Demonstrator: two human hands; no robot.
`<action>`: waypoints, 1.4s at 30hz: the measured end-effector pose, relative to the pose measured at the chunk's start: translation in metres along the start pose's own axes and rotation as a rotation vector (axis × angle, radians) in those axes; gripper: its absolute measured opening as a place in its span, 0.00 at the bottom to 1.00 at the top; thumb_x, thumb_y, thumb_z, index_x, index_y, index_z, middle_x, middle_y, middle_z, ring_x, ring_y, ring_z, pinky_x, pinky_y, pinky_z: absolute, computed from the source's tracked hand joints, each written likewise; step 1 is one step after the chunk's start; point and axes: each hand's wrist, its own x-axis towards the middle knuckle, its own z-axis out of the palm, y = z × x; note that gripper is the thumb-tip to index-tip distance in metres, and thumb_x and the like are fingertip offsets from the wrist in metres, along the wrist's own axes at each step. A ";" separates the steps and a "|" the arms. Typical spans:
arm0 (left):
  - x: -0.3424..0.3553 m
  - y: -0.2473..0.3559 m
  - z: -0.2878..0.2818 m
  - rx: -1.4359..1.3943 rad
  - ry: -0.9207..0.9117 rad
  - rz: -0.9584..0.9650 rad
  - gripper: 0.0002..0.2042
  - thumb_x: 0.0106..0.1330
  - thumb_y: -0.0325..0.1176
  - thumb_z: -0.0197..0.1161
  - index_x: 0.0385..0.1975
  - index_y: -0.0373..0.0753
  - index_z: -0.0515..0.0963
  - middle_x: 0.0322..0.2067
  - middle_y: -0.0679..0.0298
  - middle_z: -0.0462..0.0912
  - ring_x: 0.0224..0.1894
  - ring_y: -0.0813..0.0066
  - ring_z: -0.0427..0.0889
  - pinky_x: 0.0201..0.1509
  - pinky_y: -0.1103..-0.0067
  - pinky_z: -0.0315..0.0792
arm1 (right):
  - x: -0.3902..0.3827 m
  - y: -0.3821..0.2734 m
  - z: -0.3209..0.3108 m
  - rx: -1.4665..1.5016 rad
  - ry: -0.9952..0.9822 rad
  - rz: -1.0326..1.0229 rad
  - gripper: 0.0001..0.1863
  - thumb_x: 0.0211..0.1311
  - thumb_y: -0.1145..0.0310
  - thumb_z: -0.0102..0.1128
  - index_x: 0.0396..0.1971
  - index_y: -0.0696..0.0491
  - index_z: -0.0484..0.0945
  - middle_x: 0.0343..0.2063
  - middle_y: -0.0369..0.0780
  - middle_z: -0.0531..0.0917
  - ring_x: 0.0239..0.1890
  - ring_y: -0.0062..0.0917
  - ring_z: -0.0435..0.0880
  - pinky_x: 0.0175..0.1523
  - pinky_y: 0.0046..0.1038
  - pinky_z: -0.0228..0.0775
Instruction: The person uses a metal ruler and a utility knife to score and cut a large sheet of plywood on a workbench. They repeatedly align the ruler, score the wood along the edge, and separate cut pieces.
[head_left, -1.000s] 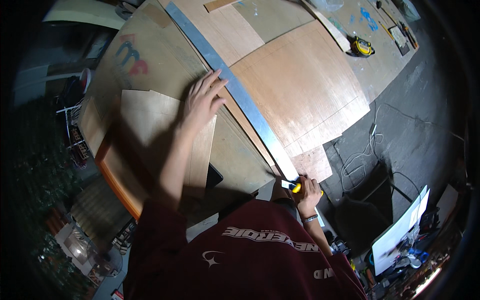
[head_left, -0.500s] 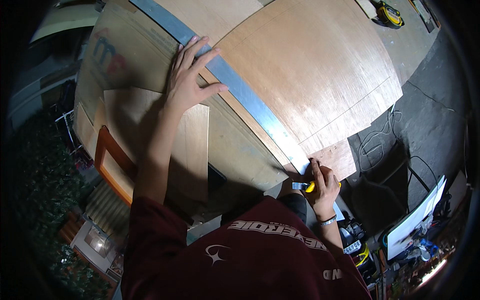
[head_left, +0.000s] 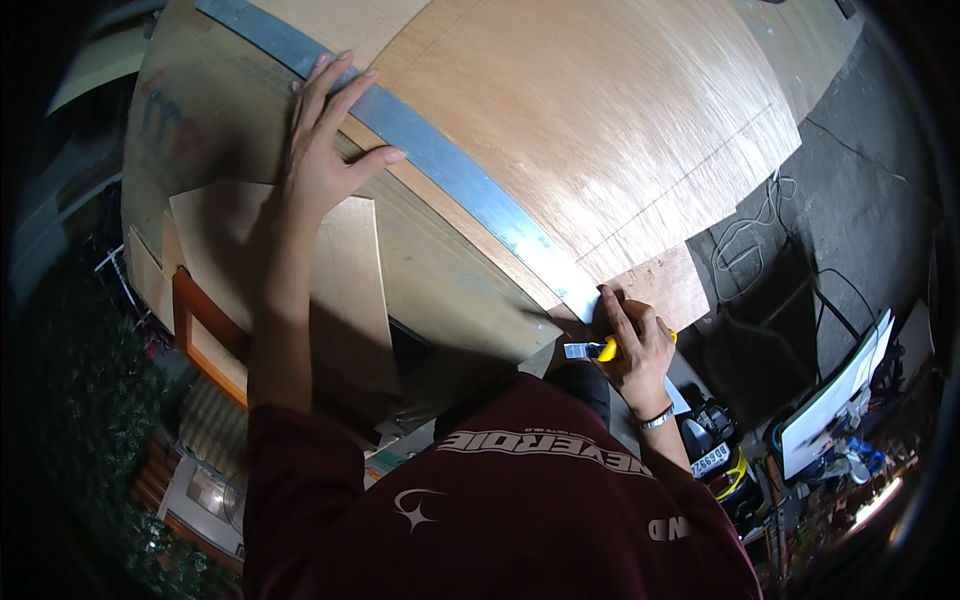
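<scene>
A long metal straightedge (head_left: 465, 185) lies diagonally over a thin plywood sheet (head_left: 590, 110), near the sheet's left edge. My left hand (head_left: 325, 150) rests across its upper part, fingers spread flat and thumb stretched out to the right. At the near end of the straightedge is my right hand (head_left: 640, 345), with the index fingertip touching or very close to that end. Its other fingers curl around what looks like a yellow utility knife (head_left: 608, 349), whose silver end points left. The fingers hide most of the handle. A pencil-like line runs along the sheet's right side.
A smaller plywood piece (head_left: 350, 245) lies by my left forearm, beside an orange wooden frame (head_left: 205, 335). Another plywood scrap (head_left: 665, 285) sticks out under the big sheet. Thin cable (head_left: 745, 250) is looped on the dark floor at right, near a white panel (head_left: 835, 395).
The view has shifted, so the board and straightedge sit further left and higher. The tape measure has almost left the picture. Both hands keep their places on the straightedge.
</scene>
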 end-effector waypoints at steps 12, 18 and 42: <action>0.000 -0.001 -0.001 0.033 -0.023 -0.009 0.42 0.47 0.43 0.83 0.67 0.42 0.74 0.72 0.52 0.67 0.76 0.42 0.59 0.77 0.46 0.52 | 0.001 -0.001 -0.001 0.012 -0.010 0.016 0.51 0.28 0.70 0.77 0.67 0.44 0.78 0.43 0.39 0.79 0.38 0.33 0.82 0.43 0.34 0.77; 0.001 -0.001 0.001 -0.021 0.002 0.015 0.43 0.47 0.44 0.83 0.67 0.42 0.74 0.71 0.50 0.68 0.76 0.40 0.59 0.76 0.47 0.53 | 0.001 -0.001 0.001 0.016 0.001 0.018 0.49 0.31 0.72 0.75 0.66 0.45 0.78 0.42 0.39 0.78 0.39 0.33 0.81 0.44 0.34 0.76; -0.021 0.160 0.032 -0.003 -0.134 -0.522 0.62 0.50 0.55 0.82 0.77 0.31 0.47 0.77 0.34 0.42 0.79 0.35 0.42 0.78 0.46 0.47 | 0.003 -0.002 -0.001 0.058 -0.003 0.034 0.48 0.33 0.71 0.73 0.67 0.44 0.77 0.42 0.38 0.77 0.37 0.32 0.81 0.42 0.35 0.76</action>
